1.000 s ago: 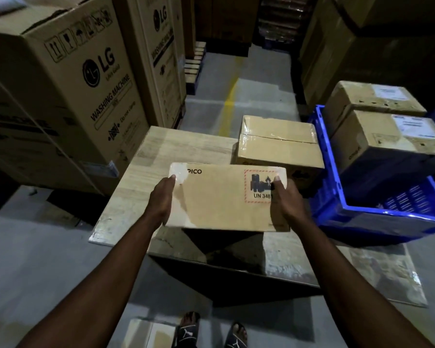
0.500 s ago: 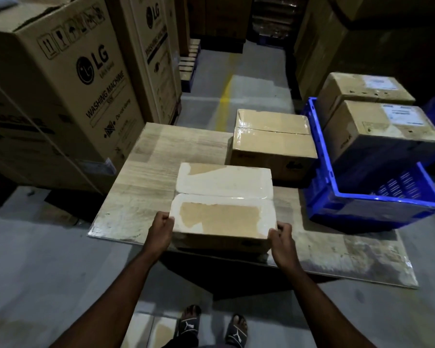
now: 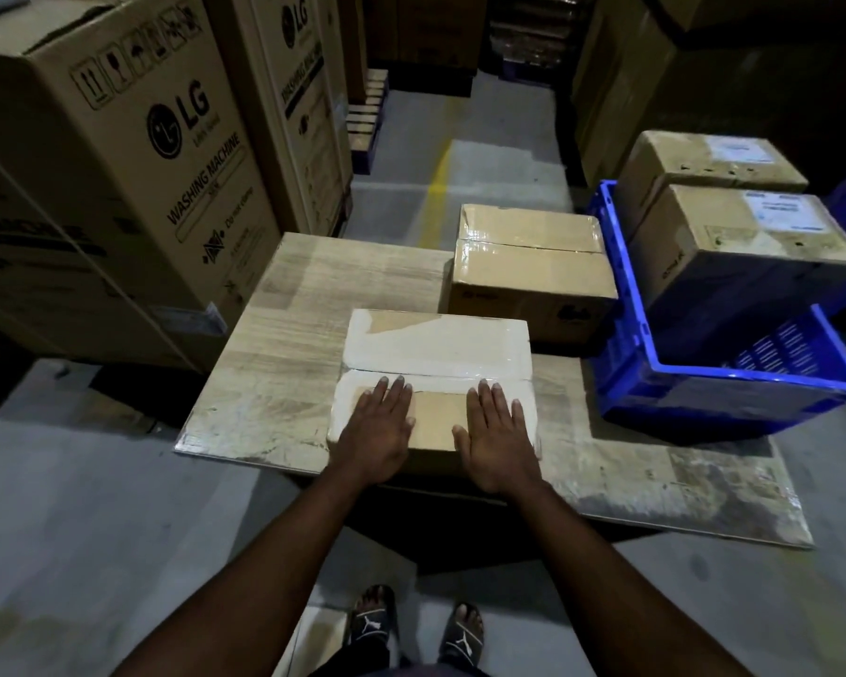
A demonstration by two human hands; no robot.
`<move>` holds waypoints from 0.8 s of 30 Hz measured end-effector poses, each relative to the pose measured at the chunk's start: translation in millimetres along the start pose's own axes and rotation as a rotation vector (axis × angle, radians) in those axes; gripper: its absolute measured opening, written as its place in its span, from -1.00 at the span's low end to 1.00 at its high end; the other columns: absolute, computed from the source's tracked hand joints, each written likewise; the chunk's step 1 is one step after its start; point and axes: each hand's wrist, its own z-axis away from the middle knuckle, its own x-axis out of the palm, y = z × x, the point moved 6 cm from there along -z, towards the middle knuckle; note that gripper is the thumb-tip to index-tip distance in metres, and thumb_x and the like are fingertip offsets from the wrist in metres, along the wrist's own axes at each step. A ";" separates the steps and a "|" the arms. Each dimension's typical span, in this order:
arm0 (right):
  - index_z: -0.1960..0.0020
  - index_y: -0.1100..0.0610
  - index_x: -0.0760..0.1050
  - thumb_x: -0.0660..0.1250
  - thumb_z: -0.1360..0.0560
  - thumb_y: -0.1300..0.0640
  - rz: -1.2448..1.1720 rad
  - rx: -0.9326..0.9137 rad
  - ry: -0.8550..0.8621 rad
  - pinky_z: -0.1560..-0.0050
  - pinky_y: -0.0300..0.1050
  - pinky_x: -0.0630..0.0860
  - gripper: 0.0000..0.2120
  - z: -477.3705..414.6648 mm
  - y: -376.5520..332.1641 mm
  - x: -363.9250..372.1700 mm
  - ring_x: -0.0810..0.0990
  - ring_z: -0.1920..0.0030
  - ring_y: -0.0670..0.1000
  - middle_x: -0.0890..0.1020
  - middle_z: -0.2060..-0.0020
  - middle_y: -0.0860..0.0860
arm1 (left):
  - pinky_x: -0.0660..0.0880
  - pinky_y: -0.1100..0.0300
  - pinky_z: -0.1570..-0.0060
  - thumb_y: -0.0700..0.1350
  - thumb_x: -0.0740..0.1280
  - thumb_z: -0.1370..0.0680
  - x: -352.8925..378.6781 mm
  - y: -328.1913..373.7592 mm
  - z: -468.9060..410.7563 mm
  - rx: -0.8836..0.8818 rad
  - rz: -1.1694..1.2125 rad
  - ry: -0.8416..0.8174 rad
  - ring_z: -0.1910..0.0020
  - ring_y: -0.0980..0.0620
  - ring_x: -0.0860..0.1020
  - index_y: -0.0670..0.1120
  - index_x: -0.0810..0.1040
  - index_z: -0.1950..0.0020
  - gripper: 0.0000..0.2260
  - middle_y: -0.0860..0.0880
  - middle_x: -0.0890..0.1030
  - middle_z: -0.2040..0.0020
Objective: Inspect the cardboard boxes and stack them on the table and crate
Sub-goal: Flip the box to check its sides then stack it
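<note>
Both hands, left hand [image 3: 379, 434] and right hand [image 3: 496, 439], left the taped box's [image 3: 435, 344] sides and now press flat on top.

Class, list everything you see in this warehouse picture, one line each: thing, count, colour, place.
taped box: one, brown with white tape, near edge of the table
plain box: one, brown, on the table behind it, to the right
table: one, pale wood, centre
crate: one, blue, right of the table
labelled boxes: two, brown with white labels, nearer one in the crate, the other behind it
LG cartons: two, brown, left
floor line: one, yellow, far floor
sandals: two, black, on the person's feet, bottom
left hand: one, laid flat on the taped box
right hand: one, laid flat beside it
</note>
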 end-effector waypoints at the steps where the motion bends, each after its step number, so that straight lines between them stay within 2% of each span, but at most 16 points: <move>1: -0.62 0.14 -0.16 -0.13 -0.67 -0.16 0.017 0.006 0.003 -0.55 0.10 -0.29 -0.36 0.6 0.8 2.2 -0.28 -0.58 0.07 -0.19 -0.60 0.10 | -0.15 0.05 -0.53 0.01 -0.06 -0.70 0.5 0.2 1.1 0.000 0.000 0.017 -0.59 -0.03 -0.13 -0.09 -0.03 -0.62 -0.50 -0.03 -0.06 -0.62; 4: -0.62 0.14 -0.16 -0.12 -0.66 -0.17 -0.004 -0.022 -0.007 -0.55 0.07 -0.29 -0.36 -0.1 0.8 1.5 -0.29 -0.58 0.06 -0.19 -0.60 0.08 | -0.14 0.06 -0.53 0.14 -0.14 -0.65 3.6 -8.6 5.0 0.027 -0.018 0.020 -0.59 0.00 -0.13 -0.03 -0.05 -0.62 -0.44 -0.01 -0.07 -0.62; 6: -0.62 0.15 -0.19 -0.09 -0.66 -0.17 -0.044 -0.006 -0.021 -0.55 0.03 -0.28 -0.34 -4.6 10.3 -1.7 -0.30 -0.57 0.05 -0.22 -0.59 0.08 | -0.18 0.03 -0.53 0.28 -0.20 -0.58 1.1 -20.5 5.6 0.000 -0.046 0.053 -0.59 -0.03 -0.20 0.00 -0.09 -0.62 -0.34 -0.05 -0.15 -0.62; 8: -0.61 0.16 -0.23 -0.05 -0.66 -0.16 -0.104 0.106 0.008 -0.55 0.01 -0.23 -0.31 -12.1 31.7 -10.1 -0.27 -0.58 0.07 -0.23 -0.59 0.10 | -0.23 0.00 -0.53 0.39 -0.20 -0.52 -4.6 -39.6 4.2 -0.098 -0.041 0.089 -0.56 -0.07 -0.30 -0.08 -0.21 -0.60 -0.21 -0.12 -0.29 -0.59; 10: -0.61 0.17 -0.22 -0.02 -0.66 -0.17 -0.211 0.230 0.027 -0.56 0.02 -0.17 -0.29 -18.9 57.5 -16.2 -0.21 -0.59 0.09 -0.18 -0.60 0.11 | -0.22 -0.04 -0.53 0.45 -0.16 -0.49 -10.7 -58.9 0.2 -0.212 0.013 0.096 -0.56 -0.09 -0.31 -0.14 -0.24 -0.59 -0.11 -0.15 -0.32 -0.58; 13: -0.61 0.18 -0.24 0.03 -0.65 -0.20 -0.414 0.193 0.001 -0.52 -0.10 -0.10 -0.24 -23.7 69.9 -14.5 -0.15 -0.59 0.04 -0.15 -0.61 0.10 | -0.07 -0.06 -0.54 0.45 -0.03 -0.51 -11.9 -69.7 -5.2 -0.283 0.151 0.067 -0.58 -0.12 -0.19 -0.18 -0.21 -0.60 -0.07 -0.14 -0.28 -0.59; 16: -0.61 0.18 -0.20 0.08 -0.65 -0.15 -0.520 0.153 0.076 -0.43 -0.19 0.00 -0.26 -20.5 67.7 -13.6 -0.06 -0.58 0.02 -0.09 -0.61 0.09 | 0.27 -0.08 -0.43 0.37 0.08 -0.54 -9.6 -66.6 -3.5 -0.293 0.295 0.046 -0.55 -0.19 0.13 -0.11 -0.22 -0.60 -0.13 -0.14 -0.17 -0.61; 17: -0.61 0.18 -0.20 0.09 -0.65 -0.13 -0.528 0.154 0.095 -0.41 -0.19 0.02 -0.27 -19.8 67.6 -13.2 -0.04 -0.58 0.02 -0.09 -0.61 0.09 | 0.33 -0.06 -0.37 0.34 0.11 -0.55 -10.5 -65.5 -3.2 -0.292 0.307 0.042 -0.52 -0.20 0.21 -0.10 -0.22 -0.60 -0.14 -0.16 -0.13 -0.61; 18: -0.61 0.18 -0.21 0.09 -0.66 -0.11 -0.528 0.157 0.095 -0.42 -0.19 0.03 -0.27 -19.9 66.9 -13.3 -0.05 -0.58 0.02 -0.10 -0.61 0.10 | 0.34 -0.05 -0.35 0.33 0.12 -0.56 -12.2 -64.9 -4.0 -0.286 0.306 0.041 -0.51 -0.20 0.23 -0.10 -0.22 -0.60 -0.15 -0.17 -0.11 -0.61; 21: -0.60 0.19 -0.23 0.09 -0.66 -0.08 -0.522 0.142 0.058 -0.45 -0.16 0.02 -0.28 -19.8 65.2 -12.6 -0.07 -0.59 0.06 -0.15 -0.60 0.11 | 0.28 -0.02 -0.40 0.36 0.09 -0.52 -15.8 -66.0 -3.4 -0.285 0.295 0.042 -0.55 -0.17 0.12 -0.13 -0.18 -0.61 -0.13 -0.20 -0.09 -0.61; 24: -0.61 0.19 -0.20 0.09 -0.67 -0.05 -0.514 0.111 0.072 -0.41 -0.11 0.16 -0.30 -18.6 55.4 -22.0 0.00 -0.58 0.08 -0.16 -0.60 0.10 | 0.25 -0.02 -0.42 0.32 0.13 -0.54 -20.2 -67.8 5.0 -0.310 0.283 0.077 -0.56 -0.18 0.09 -0.12 -0.14 -0.61 -0.16 -0.20 -0.06 -0.60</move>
